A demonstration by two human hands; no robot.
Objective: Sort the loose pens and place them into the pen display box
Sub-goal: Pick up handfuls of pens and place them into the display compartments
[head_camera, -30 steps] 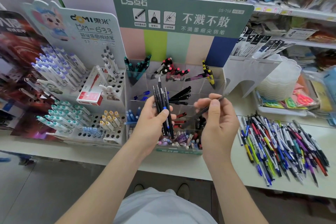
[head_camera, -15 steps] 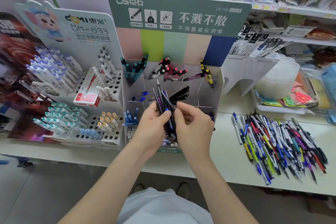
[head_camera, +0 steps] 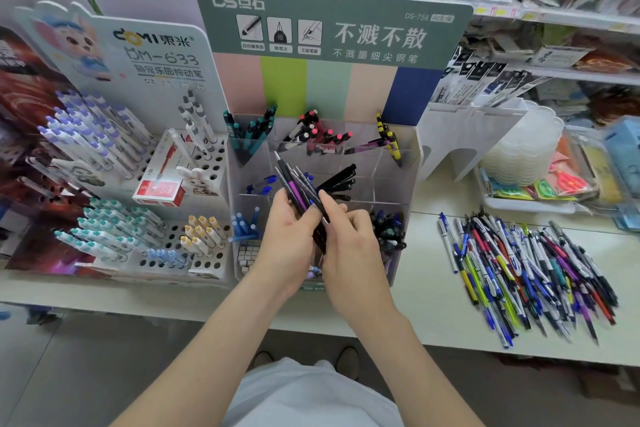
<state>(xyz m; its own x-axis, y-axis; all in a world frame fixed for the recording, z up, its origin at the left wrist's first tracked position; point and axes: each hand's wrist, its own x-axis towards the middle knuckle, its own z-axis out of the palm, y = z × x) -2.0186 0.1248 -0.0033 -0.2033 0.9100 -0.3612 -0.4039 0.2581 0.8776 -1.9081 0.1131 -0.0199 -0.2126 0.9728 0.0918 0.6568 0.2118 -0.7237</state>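
My left hand [head_camera: 289,241] grips a bundle of dark pens [head_camera: 294,184], black and purple, tips pointing up and to the left. My right hand [head_camera: 349,246] meets it from the right, fingers curled against the same bundle and pinching one pen. Both hands hover in front of the clear pen display box [head_camera: 408,163], whose compartments hold teal, red-capped, yellow-black, blue and black pens. A big pile of loose pens [head_camera: 530,270] lies on the white counter to the right.
A white holed pen rack [head_camera: 207,263] with purple, teal and yellow pens and a red box [head_camera: 159,189] stands to the left. A stack of clear plastic trays [head_camera: 523,152] sits at the back right. Shelves of stationery run behind.
My right hand carried a single dark pen leftward and joined it to the bundle in my left hand. Both hands have since stayed together at the bundle.
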